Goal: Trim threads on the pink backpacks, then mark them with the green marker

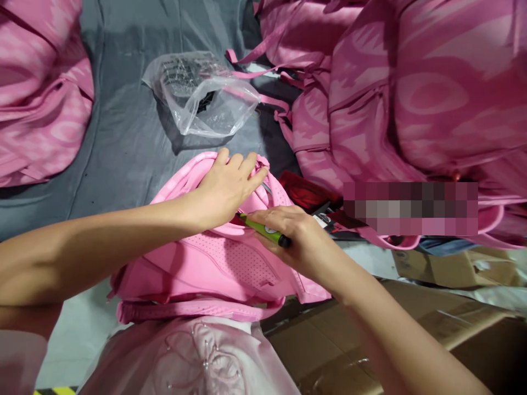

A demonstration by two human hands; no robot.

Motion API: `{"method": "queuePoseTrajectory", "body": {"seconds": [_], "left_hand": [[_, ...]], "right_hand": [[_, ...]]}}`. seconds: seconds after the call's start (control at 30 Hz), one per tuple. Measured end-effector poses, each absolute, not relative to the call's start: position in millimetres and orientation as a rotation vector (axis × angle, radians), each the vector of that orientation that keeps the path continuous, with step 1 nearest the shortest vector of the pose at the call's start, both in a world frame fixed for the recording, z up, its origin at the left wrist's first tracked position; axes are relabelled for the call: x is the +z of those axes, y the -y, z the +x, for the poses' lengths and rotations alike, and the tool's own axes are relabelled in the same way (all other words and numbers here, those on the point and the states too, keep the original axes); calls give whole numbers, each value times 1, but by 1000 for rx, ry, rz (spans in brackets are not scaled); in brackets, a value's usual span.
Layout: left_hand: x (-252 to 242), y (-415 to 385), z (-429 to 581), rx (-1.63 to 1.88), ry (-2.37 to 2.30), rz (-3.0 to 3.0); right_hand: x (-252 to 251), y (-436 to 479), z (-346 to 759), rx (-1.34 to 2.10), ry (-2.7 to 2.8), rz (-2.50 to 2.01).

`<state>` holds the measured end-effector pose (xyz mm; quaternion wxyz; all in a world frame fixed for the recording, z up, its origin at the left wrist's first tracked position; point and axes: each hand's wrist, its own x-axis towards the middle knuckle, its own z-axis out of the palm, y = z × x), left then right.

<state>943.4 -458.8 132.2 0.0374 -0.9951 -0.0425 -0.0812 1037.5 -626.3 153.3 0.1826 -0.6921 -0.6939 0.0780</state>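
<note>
A pink backpack (222,263) lies in front of me at the table's edge, its dotted mesh panel facing me. My left hand (228,189) is closed on the folded upper part of it, fingers bent over the far edge. Close beside it, my right hand (290,230) grips a slim green tool (265,230) with a black end. The tool's other end points into the bag's fold near my left wrist, and its tip is hidden, so its exact kind does not show.
Behind the backpack, a clear plastic bag (218,107) with dark contents lies on the grey cloth (123,137). Several pink backpacks (362,93) are piled at right, and more pink bags (41,99) sit at left. Cardboard boxes (329,351) stand below right.
</note>
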Motion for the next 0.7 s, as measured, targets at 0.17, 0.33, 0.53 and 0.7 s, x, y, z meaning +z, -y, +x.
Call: {"method": "queuePoseTrajectory", "body": {"seconds": [0.17, 0.33, 0.53, 0.7], "left_hand": [[133, 459, 943, -266, 124, -3022], [134, 459, 942, -257, 110, -3006], [130, 459, 941, -312, 117, -3004], [129, 458, 945, -284, 120, -3025]], "right_hand": [[157, 626, 1034, 172, 1990, -2047], [163, 621, 1032, 236, 2044, -2127], [166, 618, 1031, 265, 2035, -2178], [163, 617, 1028, 276, 1984, -2186]]}}
